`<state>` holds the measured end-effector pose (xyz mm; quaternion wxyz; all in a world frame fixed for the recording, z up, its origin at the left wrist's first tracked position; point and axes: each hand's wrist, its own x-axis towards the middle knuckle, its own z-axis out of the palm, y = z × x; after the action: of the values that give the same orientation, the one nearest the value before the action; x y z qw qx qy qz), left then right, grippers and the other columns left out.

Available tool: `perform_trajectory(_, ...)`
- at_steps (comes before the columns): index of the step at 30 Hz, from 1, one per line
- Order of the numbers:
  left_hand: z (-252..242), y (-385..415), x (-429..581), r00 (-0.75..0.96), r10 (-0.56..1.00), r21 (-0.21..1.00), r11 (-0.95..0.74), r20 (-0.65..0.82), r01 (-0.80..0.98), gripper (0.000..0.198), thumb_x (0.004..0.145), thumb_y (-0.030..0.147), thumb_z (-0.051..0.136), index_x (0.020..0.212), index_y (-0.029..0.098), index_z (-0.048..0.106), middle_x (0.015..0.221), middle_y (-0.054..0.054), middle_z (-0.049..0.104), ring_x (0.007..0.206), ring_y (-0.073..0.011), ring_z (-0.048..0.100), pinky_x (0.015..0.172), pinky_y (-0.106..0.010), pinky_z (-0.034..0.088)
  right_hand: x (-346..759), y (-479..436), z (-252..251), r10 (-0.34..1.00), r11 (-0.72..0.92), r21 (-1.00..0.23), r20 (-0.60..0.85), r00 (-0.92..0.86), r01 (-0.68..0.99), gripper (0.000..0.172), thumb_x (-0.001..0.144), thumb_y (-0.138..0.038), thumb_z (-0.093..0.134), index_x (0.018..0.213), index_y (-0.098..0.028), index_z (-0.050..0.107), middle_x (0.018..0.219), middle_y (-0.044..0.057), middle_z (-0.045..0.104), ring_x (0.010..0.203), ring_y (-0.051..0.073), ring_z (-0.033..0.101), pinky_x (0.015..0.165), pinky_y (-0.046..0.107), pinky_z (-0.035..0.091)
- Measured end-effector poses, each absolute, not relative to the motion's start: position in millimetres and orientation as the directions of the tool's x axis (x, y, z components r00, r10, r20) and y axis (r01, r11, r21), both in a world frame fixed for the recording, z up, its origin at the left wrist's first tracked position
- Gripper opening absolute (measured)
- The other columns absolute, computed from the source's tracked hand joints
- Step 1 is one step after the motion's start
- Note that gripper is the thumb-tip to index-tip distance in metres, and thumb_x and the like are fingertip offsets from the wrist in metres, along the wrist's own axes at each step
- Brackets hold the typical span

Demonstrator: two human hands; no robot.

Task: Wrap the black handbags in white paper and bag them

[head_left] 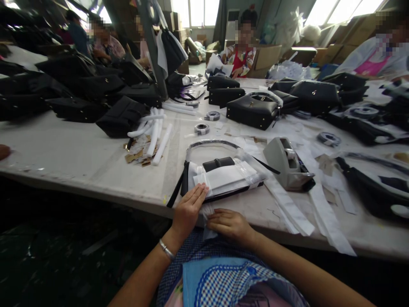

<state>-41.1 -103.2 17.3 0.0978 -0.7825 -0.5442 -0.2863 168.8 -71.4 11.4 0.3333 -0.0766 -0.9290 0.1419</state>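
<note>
A black handbag (184, 184) lies on its side at the table edge, partly covered by white wrapping (225, 178) and clear film. Its wrapped handle (212, 142) arches away from me, and a loose black strap hangs at its left. My left hand (189, 208) rests on the wrapping's near left corner, fingers stretched out together. Just right of it, at the table edge, my right hand (232, 226) has bent fingers closed on a crumpled piece of clear plastic (209, 228); its thumb is hidden.
A grey tape dispenser (284, 164) stands right of the bag beside white strips (290, 209). White foam tubes (156, 136) and brown scraps lie left. Black handbags (252, 108) crowd the table's back and sides. Several people, including one in a red apron (238, 64), are across the table.
</note>
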Motion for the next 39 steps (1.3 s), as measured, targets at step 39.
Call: perform_trajectory(39, 12.9, -105.2, -35.4, 0.103, 0.785, 0.163, -0.252, 0.611, 0.954, 0.041, 0.092, 0.012, 0.056, 0.13, 0.026, 0.058, 0.133, -0.008, 0.062, 0.11, -0.0224, 0.063, 0.093, -0.035, 0.054, 106.3, 39.4, 75.8, 0.711, 0.677, -0.424, 0.169, -0.682, 0.601, 0.011, 0.078, -0.035, 0.079, 0.076, -0.025, 0.074, 0.108, 0.0, 0.07, 0.092, 0.019, 0.067, 0.075, 0.03, 0.051)
